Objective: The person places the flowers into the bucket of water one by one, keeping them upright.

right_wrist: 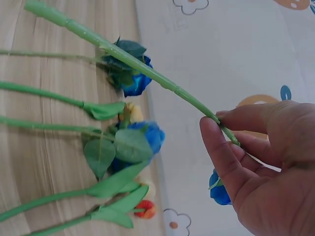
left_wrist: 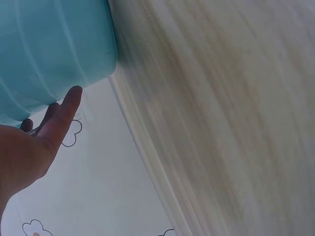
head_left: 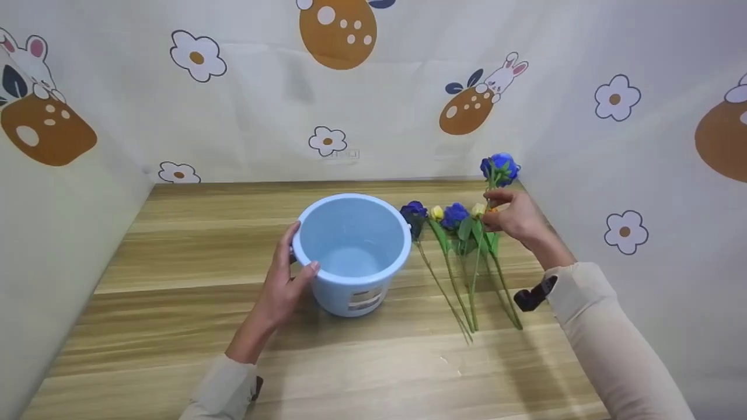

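Note:
A light blue bucket (head_left: 362, 280) stands upright on the table, its inside in view. My left hand (head_left: 283, 291) holds it at the left side, with the thumb over the rim and the fingers along the outer wall. In the left wrist view those fingers (left_wrist: 61, 118) lie against the bucket's wall (left_wrist: 54, 49). My right hand (head_left: 513, 219) pinches the green stem of a blue rose (head_left: 503, 169) between thumb and fingers, above the other flowers. The right wrist view shows that stem (right_wrist: 147, 71) slanting across, the bloom partly hidden behind the hand.
Right of the bucket, several flowers lie side by side, stems toward me: a dark blue rose (head_left: 414, 210), a yellow tulip (head_left: 436, 213), another blue rose (head_left: 454, 216), a pale yellow tulip (head_left: 478, 209) and an orange-red tulip (right_wrist: 145, 209). Patterned cloth walls (head_left: 397, 157) border the wooden table (head_left: 192, 280).

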Motion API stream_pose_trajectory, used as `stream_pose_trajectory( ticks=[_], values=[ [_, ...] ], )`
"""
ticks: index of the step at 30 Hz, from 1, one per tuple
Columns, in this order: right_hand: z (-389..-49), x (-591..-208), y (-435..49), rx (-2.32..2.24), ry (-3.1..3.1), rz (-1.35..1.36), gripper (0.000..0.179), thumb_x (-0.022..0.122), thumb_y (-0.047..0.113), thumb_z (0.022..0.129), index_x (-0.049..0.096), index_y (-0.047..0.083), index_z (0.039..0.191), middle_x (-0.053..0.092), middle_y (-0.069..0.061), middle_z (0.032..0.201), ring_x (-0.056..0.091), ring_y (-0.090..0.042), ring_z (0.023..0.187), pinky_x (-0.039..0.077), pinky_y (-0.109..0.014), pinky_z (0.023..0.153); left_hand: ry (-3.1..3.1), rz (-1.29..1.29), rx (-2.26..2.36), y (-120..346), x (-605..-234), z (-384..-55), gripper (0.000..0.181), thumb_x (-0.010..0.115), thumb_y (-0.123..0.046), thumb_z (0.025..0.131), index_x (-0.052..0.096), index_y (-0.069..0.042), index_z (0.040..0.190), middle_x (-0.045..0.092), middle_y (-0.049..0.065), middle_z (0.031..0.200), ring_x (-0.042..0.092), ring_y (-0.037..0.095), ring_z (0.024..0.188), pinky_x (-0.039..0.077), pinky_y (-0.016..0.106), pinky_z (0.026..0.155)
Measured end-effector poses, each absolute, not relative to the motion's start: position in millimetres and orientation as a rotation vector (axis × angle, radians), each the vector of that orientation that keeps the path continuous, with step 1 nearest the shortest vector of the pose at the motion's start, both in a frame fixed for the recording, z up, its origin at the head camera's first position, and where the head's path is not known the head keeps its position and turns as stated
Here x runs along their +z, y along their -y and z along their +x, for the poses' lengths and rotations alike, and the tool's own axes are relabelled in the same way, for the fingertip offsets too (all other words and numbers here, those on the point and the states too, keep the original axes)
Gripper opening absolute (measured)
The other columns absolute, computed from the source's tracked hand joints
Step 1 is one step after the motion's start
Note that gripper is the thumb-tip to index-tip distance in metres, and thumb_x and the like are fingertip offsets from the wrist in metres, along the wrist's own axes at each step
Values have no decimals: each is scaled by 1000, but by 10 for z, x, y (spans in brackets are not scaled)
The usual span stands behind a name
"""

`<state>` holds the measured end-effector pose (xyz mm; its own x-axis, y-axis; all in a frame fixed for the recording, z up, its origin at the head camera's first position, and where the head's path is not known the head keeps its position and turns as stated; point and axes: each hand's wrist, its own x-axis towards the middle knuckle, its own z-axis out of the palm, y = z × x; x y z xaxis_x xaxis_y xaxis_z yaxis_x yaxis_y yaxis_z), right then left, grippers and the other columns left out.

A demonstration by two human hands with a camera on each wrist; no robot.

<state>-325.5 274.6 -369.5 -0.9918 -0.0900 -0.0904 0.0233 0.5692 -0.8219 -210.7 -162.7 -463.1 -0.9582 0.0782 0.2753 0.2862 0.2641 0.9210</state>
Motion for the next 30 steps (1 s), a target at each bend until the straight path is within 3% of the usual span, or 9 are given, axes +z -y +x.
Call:
stream_pose_trajectory(
  ticks=[9, 16, 30],
  values=[
    [-3212, -3588, -2550, -1503, -2648, -68, 61, 72, 5, 95, 52, 2, 152, 50, -19, 136, 76, -19, 93, 65, -33, 84, 2353, -321, -1784, 1618, -4634, -2084, 82, 59, -36, 100, 17, -23, 169, 21, 10, 175, 35, 40, 153, 34, 69, 122],
    [-3158, -3467, -2386, -1616, -2625, -83, 59, 74, 5, 94, 55, 3, 150, 50, -15, 128, 72, -14, 79, 65, -28, 79, 2349, -316, -1779, 1616, -4637, -2091, 83, 60, -33, 99, 17, -25, 169, 22, 9, 174, 37, 38, 151, 38, 66, 120],
    [-3084, -3242, -2109, -1784, -2564, -151, 57, 73, 2, 94, 55, 2, 148, 47, -10, 122, 73, -10, 73, 64, -25, 77, 2344, -291, -1808, 1609, -4651, -2078, 82, 60, -37, 99, 17, -31, 169, 24, 6, 173, 38, 38, 149, 47, 66, 113]
  ],
)
